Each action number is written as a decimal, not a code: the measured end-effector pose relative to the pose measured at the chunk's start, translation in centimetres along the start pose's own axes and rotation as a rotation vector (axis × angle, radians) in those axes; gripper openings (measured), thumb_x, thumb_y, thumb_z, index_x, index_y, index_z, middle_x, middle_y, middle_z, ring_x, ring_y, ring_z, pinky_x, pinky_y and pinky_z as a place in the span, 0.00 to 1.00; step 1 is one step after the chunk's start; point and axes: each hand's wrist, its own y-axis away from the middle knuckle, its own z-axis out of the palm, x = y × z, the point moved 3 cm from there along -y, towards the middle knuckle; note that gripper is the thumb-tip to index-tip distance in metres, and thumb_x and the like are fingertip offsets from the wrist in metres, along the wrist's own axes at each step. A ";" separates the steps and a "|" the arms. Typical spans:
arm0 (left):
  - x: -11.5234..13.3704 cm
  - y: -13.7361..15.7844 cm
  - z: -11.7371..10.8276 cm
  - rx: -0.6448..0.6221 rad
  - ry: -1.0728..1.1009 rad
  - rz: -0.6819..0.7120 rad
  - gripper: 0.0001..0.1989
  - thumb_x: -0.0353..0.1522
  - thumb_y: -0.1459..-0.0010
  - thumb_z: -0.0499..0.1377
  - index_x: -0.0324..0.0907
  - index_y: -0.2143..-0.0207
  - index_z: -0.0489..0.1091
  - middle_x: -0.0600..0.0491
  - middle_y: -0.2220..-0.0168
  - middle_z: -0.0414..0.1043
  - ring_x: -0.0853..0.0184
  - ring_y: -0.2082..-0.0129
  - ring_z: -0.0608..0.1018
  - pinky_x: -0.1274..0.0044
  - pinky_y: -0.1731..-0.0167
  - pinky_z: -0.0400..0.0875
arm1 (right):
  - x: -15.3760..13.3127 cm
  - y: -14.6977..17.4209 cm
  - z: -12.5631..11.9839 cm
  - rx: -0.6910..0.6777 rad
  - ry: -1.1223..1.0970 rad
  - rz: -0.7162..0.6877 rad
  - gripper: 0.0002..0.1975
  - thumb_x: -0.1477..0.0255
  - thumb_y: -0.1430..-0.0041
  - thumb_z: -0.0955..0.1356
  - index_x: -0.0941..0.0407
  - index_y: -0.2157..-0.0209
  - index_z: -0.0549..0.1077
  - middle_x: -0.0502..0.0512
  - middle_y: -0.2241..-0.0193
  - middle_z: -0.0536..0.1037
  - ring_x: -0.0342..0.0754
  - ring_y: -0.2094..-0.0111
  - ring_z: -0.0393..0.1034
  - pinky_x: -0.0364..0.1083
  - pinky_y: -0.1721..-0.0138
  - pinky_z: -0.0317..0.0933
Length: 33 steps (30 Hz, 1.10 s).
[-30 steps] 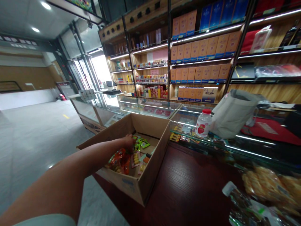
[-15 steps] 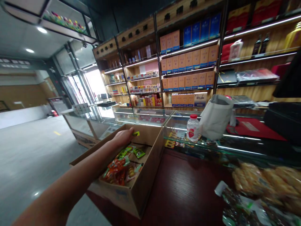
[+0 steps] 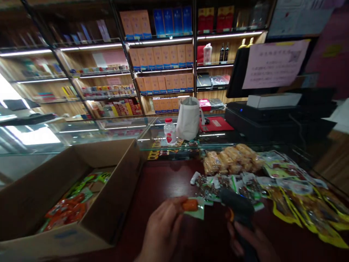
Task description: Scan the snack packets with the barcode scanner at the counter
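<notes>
My left hand [image 3: 165,223] is closed on a small packaged sausage [image 3: 190,205], orange-brown in a clear and pale-green wrapper, held over the dark red table [image 3: 163,174]. To its right, my right hand [image 3: 252,236] grips the handle of a black barcode scanner [image 3: 236,202], whose head tilts toward the sausage. Both hands are somewhat blurred. On the left is an open cardboard box [image 3: 105,214]. Inside it lie orange-wrapped snacks [image 3: 67,213] and green packets [image 3: 87,182].
Behind the hands lie small dark snack packs [image 3: 218,183], bagged pastries [image 3: 231,160] and yellow-edged packs [image 3: 305,203]. A red-capped bottle [image 3: 169,133] and a white bag [image 3: 188,120] stand on the glass counter. At right are a monitor [image 3: 236,72] and a black machine [image 3: 272,116].
My view has turned right. My left hand has left the cardboard box and is now over the table with the sausage. My right hand and the barcode scanner have come into view.
</notes>
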 end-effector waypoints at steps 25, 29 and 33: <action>0.9 1.2 4.4 -0.181 0.255 -0.028 0.12 0.29 0.42 0.61 0.51 0.60 0.82 0.48 0.58 0.83 0.54 0.50 0.80 0.66 0.50 0.73 | -2.1 2.4 2.0 0.069 0.035 0.096 0.30 0.54 0.62 0.83 0.58 0.62 0.77 0.48 0.84 0.75 0.42 0.83 0.66 0.37 0.81 0.59; 0.8 1.7 5.3 -0.196 0.436 -0.507 0.10 0.38 0.51 0.69 0.44 0.78 0.77 0.53 0.79 0.76 0.66 0.77 0.76 0.78 0.75 0.70 | -2.3 2.1 1.6 0.056 0.122 0.023 0.29 0.49 0.56 0.79 0.59 0.66 0.74 0.48 0.85 0.73 0.41 0.83 0.64 0.37 0.81 0.57; 1.1 2.8 6.5 -0.287 0.817 -0.850 0.20 0.45 0.61 0.74 0.40 0.72 0.77 0.54 0.77 0.76 0.69 0.79 0.73 0.80 0.79 0.69 | -2.9 2.2 1.4 0.144 0.248 -0.071 0.28 0.48 0.57 0.79 0.58 0.68 0.74 0.47 0.85 0.74 0.42 0.83 0.64 0.38 0.82 0.57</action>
